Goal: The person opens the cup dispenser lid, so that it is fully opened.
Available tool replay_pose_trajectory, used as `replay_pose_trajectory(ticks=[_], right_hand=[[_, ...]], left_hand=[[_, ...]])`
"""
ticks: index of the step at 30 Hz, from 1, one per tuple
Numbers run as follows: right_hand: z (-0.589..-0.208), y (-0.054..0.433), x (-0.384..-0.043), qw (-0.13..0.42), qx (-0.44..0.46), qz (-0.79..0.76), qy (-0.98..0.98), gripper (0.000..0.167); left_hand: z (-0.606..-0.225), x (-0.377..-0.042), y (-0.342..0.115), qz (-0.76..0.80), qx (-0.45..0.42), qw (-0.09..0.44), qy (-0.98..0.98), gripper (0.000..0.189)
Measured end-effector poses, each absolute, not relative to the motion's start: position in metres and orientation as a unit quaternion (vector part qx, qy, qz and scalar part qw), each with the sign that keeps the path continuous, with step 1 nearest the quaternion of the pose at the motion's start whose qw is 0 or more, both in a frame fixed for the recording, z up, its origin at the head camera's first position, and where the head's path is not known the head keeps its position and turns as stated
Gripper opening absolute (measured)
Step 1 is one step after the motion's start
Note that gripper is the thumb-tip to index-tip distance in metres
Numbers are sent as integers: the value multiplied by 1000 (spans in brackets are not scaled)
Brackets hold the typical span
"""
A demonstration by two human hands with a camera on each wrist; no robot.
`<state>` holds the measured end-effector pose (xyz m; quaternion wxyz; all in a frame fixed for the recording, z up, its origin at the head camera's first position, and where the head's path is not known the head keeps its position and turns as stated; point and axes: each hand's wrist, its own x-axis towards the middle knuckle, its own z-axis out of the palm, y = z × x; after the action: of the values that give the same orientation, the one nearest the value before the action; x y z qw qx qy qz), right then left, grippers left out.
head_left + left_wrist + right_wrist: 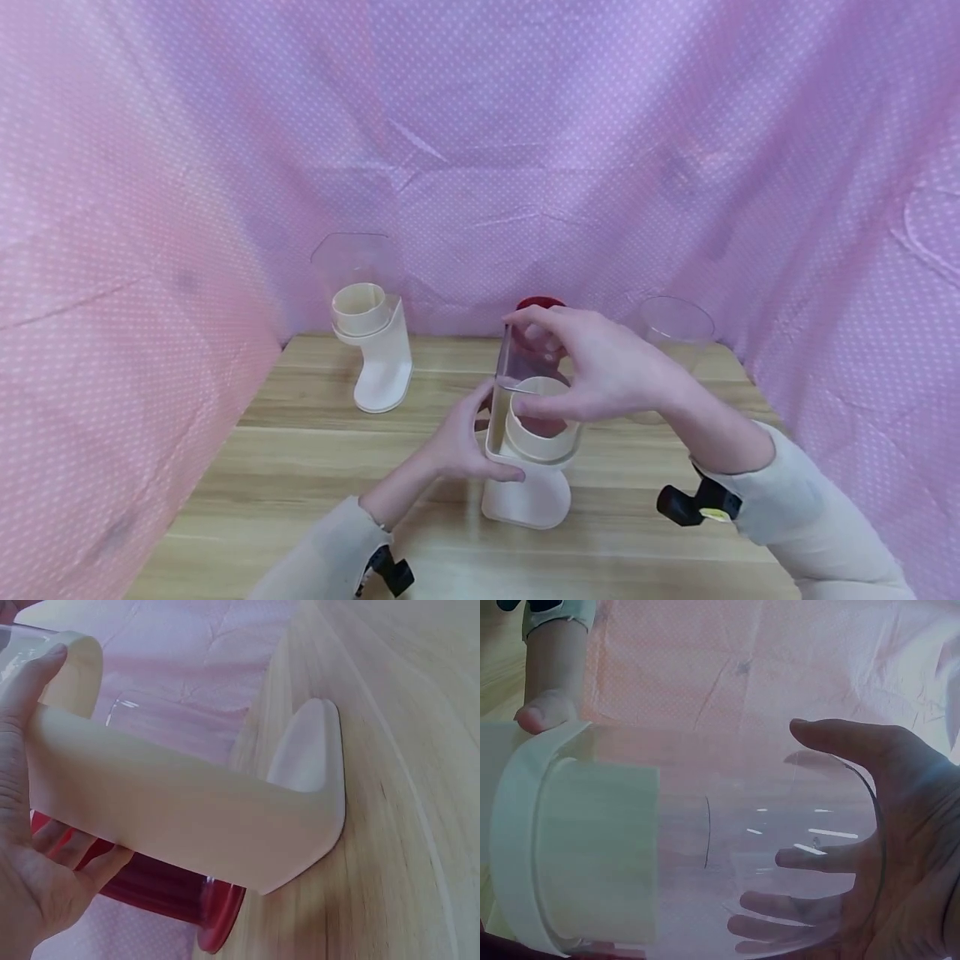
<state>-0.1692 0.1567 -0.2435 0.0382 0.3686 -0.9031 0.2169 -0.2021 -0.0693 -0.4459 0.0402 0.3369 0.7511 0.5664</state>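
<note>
On the pale wood-grain desk (pixel 315 483), the left hand (pixel 463 443) grips a cream plastic stand (pixel 527 500) while the right hand (pixel 603 362) holds, thumb and fingers widely spread, the clear plastic container (pixel 727 825) above it, apparently seating or freeing it, so the next move likely calls for keeping both aligned.

We log: head view bright, softly lit | left wrist dimmer | right wrist hazy, glints streaking clear container (pixel 731 825)

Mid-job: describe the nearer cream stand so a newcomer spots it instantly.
Start at the wooden table and look near its middle. The cream stand there rises from a rounded foot. Unlike the similar stand farther left, it is held by the left grip.
</note>
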Motion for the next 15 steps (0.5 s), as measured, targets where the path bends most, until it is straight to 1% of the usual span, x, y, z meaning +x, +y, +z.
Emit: replay_pose_trajectory(ticks=[4,6,11,15], right_hand=[[-243,155,-164,70,367,176,-911,88],[-242,154,-164,82,365,162,-913,89],[-243,155,-175,65,392,200,-896,82],[-244,158,-183,51,407,232,-882,80]], left_hand=[[-448,-204,-72,571,342,35,746,105],[-449,-206,-72,575,344,34,742,104],[-454,-209,-72,573,345,22,743,99],[-455,-209,-71,570,354,6,742,99]])
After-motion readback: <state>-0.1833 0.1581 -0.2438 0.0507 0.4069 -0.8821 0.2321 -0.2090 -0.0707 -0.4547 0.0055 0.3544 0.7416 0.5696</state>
